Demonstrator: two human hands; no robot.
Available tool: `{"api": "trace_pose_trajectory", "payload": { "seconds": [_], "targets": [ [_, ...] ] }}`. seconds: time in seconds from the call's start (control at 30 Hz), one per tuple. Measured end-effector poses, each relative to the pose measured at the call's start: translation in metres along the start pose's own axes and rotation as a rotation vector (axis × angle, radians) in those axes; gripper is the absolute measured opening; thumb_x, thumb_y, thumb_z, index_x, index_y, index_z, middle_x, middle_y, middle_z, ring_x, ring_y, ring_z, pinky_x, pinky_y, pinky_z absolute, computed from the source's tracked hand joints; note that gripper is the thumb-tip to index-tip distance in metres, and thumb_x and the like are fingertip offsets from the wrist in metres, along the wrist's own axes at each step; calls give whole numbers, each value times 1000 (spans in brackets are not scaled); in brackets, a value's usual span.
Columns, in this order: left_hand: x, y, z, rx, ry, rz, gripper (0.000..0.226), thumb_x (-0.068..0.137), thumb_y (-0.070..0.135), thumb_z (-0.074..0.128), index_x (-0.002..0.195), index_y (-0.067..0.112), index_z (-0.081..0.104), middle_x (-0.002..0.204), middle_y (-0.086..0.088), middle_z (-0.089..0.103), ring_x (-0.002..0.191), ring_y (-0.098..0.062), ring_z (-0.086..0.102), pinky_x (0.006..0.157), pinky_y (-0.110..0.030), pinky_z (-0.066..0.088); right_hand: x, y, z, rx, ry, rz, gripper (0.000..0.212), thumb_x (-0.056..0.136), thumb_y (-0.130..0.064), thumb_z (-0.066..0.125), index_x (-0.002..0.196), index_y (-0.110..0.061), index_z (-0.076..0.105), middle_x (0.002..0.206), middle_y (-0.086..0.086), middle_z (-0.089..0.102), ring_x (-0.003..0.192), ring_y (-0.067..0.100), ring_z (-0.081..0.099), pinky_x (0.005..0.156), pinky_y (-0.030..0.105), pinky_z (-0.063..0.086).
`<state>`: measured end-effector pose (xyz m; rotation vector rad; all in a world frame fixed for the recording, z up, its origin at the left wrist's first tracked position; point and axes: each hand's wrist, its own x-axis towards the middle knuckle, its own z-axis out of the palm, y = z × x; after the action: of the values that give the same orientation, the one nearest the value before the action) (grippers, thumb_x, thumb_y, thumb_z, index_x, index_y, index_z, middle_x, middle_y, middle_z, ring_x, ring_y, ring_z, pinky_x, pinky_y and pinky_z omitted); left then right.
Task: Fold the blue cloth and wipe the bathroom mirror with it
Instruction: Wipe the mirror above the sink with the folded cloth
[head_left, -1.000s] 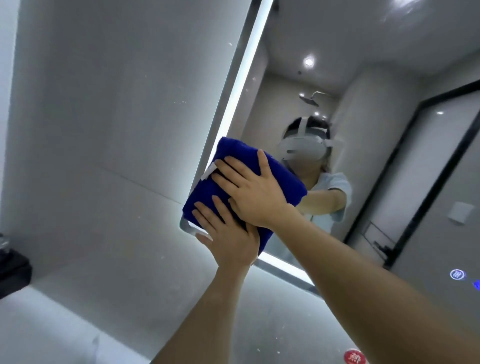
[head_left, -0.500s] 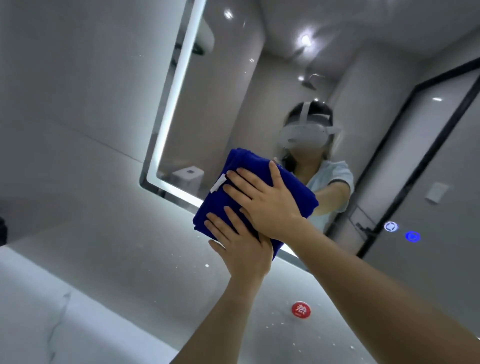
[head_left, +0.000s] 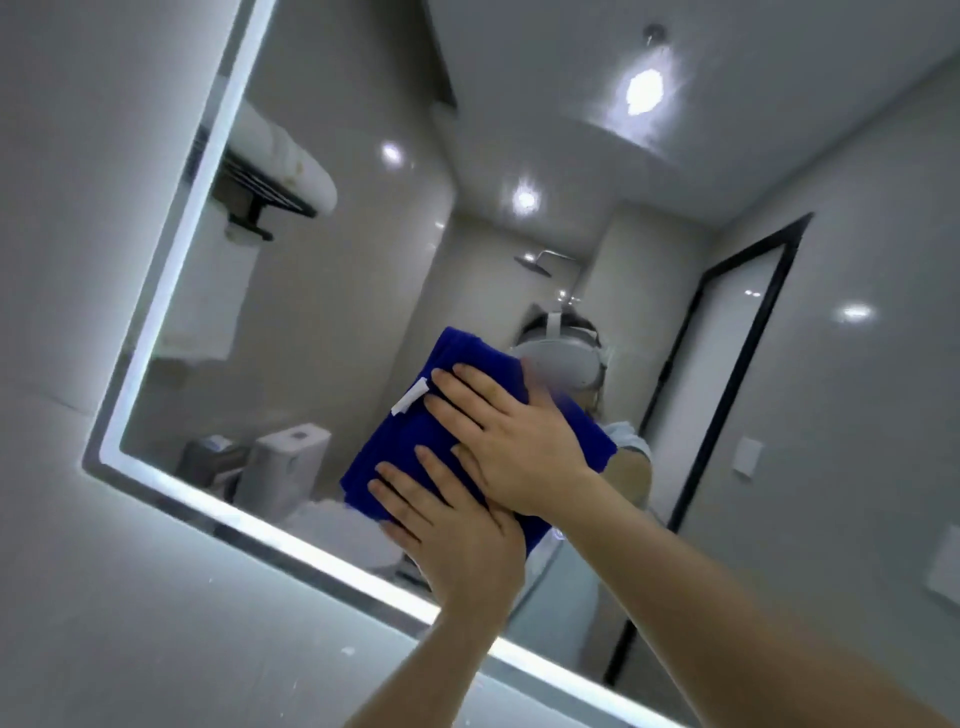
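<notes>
Two palms, left hand (head_left: 457, 540) below right hand (head_left: 514, 441), grip wide with straight fingers, press the folded deep-blue cloth (head_left: 410, 452) against the light-framed mirror (head_left: 337, 312).

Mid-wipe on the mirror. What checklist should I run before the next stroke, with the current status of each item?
1. Blue cloth folded into a thick pad: ok.
2. Cloth lying against the mirror, inside the lit border: ok.
3. Left hand pressing the cloth's lower part with straight fingers: ok.
4. Right hand flat on the cloth, overlapping the left hand: ok.
5. White tag on the hand side, off the glass: ok.
6. Streaks or dirt left on the glass: cannot tell.
</notes>
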<state>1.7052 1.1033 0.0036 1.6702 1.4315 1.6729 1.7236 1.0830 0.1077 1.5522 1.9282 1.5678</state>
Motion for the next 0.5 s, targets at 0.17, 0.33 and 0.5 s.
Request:
{"api": "trace_pose_trajectory", "payload": {
  "seconds": [0.17,0.33,0.5],
  "targets": [
    [43,74,-14,-66,70,35,64,81,31,28,134,-5,31,134,-40,37,122,-55,38,89,-66,38,30,70,-35,4,-11,19,60,89,-40,12,141,-25,37,151,-3,32,141,18,26,110,58,7],
    [87,129,-30,-49,65,176,68,79,33,32,136,-3,32,136,-38,36,126,-54,35,91,-66,36,51,128,-64,2,80,158,66,86,-43,1,147,-27,20,157,-7,13,145,13,7,112,54,-5],
    [118,181,-47,55,106,297,69,91,33,35,147,3,8,150,-32,8,139,-47,5,109,-60,14,67,180,-86,45,155,297,52,99,-38,18,149,-27,13,157,-10,5,145,9,-1,113,51,-7]
  ]
}}
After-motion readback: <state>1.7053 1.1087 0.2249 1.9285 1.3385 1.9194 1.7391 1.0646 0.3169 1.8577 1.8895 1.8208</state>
